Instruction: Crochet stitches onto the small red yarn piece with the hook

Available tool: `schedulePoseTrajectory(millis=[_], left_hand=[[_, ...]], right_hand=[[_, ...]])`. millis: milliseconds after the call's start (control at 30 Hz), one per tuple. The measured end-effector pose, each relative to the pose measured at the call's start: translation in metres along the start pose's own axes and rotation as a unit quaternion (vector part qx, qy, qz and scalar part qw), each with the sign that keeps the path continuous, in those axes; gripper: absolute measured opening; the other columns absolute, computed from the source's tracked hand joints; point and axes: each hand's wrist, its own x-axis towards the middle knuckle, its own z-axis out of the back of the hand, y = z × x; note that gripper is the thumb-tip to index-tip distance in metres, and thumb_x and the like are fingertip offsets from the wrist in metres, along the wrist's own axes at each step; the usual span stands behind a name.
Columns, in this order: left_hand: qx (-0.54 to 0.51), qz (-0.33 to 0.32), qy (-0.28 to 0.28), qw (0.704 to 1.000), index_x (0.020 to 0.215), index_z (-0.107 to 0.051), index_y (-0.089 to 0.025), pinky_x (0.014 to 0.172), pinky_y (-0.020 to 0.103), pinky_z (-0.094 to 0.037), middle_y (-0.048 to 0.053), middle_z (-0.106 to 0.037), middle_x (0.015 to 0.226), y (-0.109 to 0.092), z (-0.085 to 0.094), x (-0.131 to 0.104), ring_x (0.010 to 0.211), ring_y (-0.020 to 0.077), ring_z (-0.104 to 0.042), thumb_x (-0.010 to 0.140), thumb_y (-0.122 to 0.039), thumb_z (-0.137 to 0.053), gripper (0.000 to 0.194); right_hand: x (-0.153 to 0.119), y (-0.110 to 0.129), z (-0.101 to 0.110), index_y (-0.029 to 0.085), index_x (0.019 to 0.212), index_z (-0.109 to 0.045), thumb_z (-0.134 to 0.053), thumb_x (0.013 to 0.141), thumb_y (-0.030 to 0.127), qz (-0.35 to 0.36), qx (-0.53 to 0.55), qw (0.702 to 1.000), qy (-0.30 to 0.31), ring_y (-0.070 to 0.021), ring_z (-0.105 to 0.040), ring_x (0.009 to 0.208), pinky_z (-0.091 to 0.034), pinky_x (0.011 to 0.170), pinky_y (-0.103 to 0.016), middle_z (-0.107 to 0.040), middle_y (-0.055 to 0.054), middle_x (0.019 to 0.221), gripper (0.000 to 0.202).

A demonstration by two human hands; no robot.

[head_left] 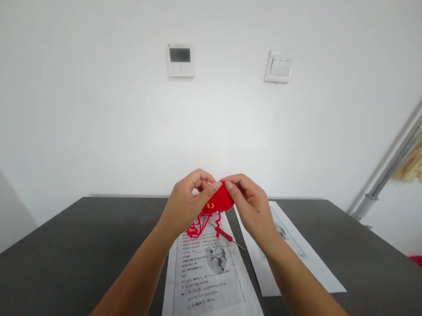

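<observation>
Both of my hands pinch the top edge of a small red crocheted piece (224, 199), which is held up over the desk. My left hand (194, 195) grips it between thumb and fingers at its upper left, and my right hand (248, 198) does the same at its upper right. Yellow marks show on the piece's lower left. Loose red yarn (196, 227) hangs and lies tangled beneath it. A crochet hook with a red handle (226, 235) rests on a printed sheet (201, 292) below my hands.
A second printed sheet (298, 260) lies to the right, partly under my right forearm. The dark desk (92, 246) meets a white wall holding a thermostat panel (180, 60) and a switch (279, 67). A metal pole (399, 147) and a yellowish cloth (421, 151) stand at right.
</observation>
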Motion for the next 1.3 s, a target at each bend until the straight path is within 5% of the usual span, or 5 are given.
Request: schedulePoseTrajectory(millis=[233, 567, 900, 1167, 1300], left_hand=[[0.095, -0.098, -0.068, 0.988, 0.073, -0.059, -0.021, 0.059, 0.024, -0.041, -0.004, -0.06, 0.062, -0.007, -0.009, -0.005, 0.059, 0.0126, -0.054, 0.089, -0.029, -0.057, 0.018], [-0.241, 0.052, 0.057, 0.967, 0.075, -0.059, -0.019, 0.051, 0.02, -0.037, -0.005, -0.056, 0.06, 0.011, -0.015, -0.003, 0.051, 0.0087, -0.046, 0.086, -0.046, -0.067, 0.03], [0.021, -0.089, 0.06, 0.994, 0.066, -0.048, -0.02, 0.058, 0.025, -0.034, -0.005, -0.045, 0.062, -0.004, -0.007, -0.007, 0.06, 0.0114, -0.041, 0.092, -0.034, -0.054, 0.03], [-0.229, 0.07, 0.025, 0.971, 0.063, -0.049, -0.022, 0.044, 0.023, -0.032, -0.007, -0.042, 0.051, -0.001, -0.011, -0.004, 0.043, 0.0088, -0.034, 0.079, -0.055, -0.069, 0.042], [-0.189, 0.064, 0.022, 0.98, 0.059, -0.047, -0.021, 0.045, 0.024, -0.032, -0.005, -0.044, 0.051, 0.0, -0.007, -0.001, 0.045, 0.0093, -0.037, 0.078, -0.068, -0.065, 0.054]], right_hand=[[-0.004, 0.001, -0.006, 0.022, 0.09, -0.06, -0.053, 0.098, 0.039, -0.018, -0.043, 0.999, 0.024, -0.0138, -0.055, 0.064, -0.041, 0.06, -0.027, -0.062, 0.002, 0.073, 0.019], [-0.007, 0.007, -0.005, 0.023, 0.073, -0.05, -0.044, 0.101, 0.033, 0.041, -0.024, 0.999, -0.02, -0.011, -0.041, 0.053, -0.032, 0.051, -0.026, -0.045, 0.006, 0.06, 0.031], [-0.003, 0.004, -0.003, 0.023, 0.066, -0.04, -0.044, 0.101, 0.041, -0.002, -0.024, 0.999, 0.027, -0.0101, -0.036, 0.051, -0.03, 0.05, -0.025, -0.037, 0.007, 0.056, 0.039], [-0.008, 0.0, -0.004, 0.023, 0.093, -0.056, -0.054, 0.098, 0.043, -0.024, 0.076, 0.992, 0.097, -0.0118, -0.046, 0.055, -0.037, 0.052, -0.025, -0.05, 0.006, 0.063, 0.021], [-0.006, 0.006, 0.0, 0.023, 0.092, -0.058, -0.053, 0.099, 0.037, -0.014, 0.043, 0.993, 0.11, -0.0121, -0.045, 0.056, -0.037, 0.054, -0.025, -0.049, 0.005, 0.064, 0.016]])
